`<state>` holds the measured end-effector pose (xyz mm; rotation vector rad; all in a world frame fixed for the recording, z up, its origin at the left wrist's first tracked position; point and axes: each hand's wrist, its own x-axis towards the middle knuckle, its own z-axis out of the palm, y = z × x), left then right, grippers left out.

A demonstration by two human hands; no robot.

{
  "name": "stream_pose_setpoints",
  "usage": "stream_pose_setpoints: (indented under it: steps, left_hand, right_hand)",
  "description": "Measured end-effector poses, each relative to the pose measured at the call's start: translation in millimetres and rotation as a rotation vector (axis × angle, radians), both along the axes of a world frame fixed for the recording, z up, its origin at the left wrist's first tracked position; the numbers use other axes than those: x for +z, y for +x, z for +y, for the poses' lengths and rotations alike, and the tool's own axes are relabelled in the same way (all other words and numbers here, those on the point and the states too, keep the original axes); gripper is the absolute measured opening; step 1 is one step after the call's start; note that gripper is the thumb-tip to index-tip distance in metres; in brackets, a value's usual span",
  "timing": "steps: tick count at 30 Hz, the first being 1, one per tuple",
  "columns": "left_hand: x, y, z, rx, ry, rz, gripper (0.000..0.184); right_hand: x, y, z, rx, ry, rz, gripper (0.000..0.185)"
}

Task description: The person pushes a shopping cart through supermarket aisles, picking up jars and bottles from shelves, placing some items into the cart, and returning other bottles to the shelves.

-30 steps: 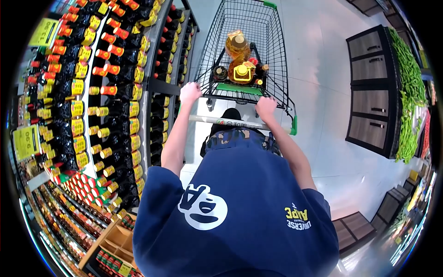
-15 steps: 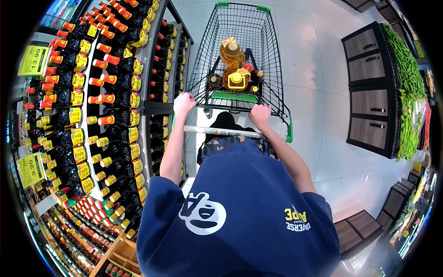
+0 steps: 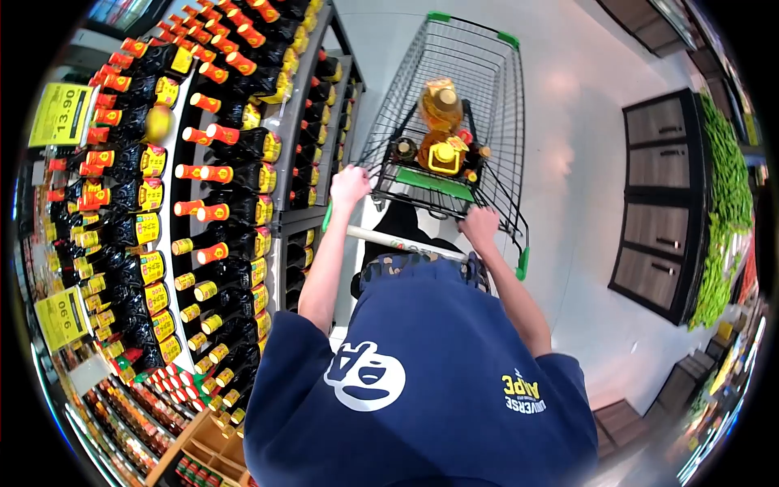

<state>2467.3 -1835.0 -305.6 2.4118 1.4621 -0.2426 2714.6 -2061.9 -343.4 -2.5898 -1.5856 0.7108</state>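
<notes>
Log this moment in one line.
Left hand: closed on cart; right hand: closed on cart; amber bottles in cart; shelved bottles left; greens right

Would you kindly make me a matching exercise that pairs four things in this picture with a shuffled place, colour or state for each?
Things:
1. Shopping cart
2. Upper price tag
3. Green vegetables
4. T-shirt

Descriptions:
A. Navy, with white and yellow print
B. Heaped along the top of cabinets
C. Has bottles inside
D. Yellow, reading 13.90

Right pairs: 1-C, 2-D, 3-B, 4-A
</notes>
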Motion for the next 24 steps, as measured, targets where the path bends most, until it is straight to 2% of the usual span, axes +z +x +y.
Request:
stream_pose_setpoints:
  steps: [6, 10, 11, 14, 16, 18, 20, 22, 24]
  left_hand:
    - [-18, 15, 56, -0.019, -0.020, -0.002, 0.015]
    - [-21, 28, 88, -0.041, -0.009, -0.029, 0.014]
    - [-22, 32, 95, -0.040, -0.009, -0.040, 0.014]
    - [-23, 43, 115, -0.052, -0.013, -0.034, 0.015]
    - [-27, 48, 126, -0.060, -0.008, -0.052, 0.015]
    - [-29, 56, 138, -0.047, -0.007, -0.052, 0.015]
    - [-28, 63, 149, -0.061, -0.023, -0.019, 0.014]
    - [-23, 73, 158, -0.058, -0.012, -0.029, 0.013]
    - [-28, 78, 167, -0.067, -0.048, -0.048, 0.015]
  right_hand:
    - [0, 14, 52, -0.016, -0.059, -0.005, 0.021]
    - [-9, 25, 80, 0.011, 0.020, -0.098, 0.025]
    - [-14, 29, 87, -0.004, -0.051, -0.070, 0.024]
    - [-21, 46, 105, -0.075, -0.182, 0.132, 0.027]
    - [-11, 78, 124, 0.055, -0.399, 0.486, 0.047]
    - [-23, 107, 132, -0.015, -0.374, 0.876, 0.052]
    - [-20, 133, 148, -0.141, -0.368, 0.953, 0.049]
    - [-35, 156, 162, -0.427, -0.445, 1.039, 0.036]
    - [-52, 171, 174, -0.489, -0.276, 1.163, 0.032]
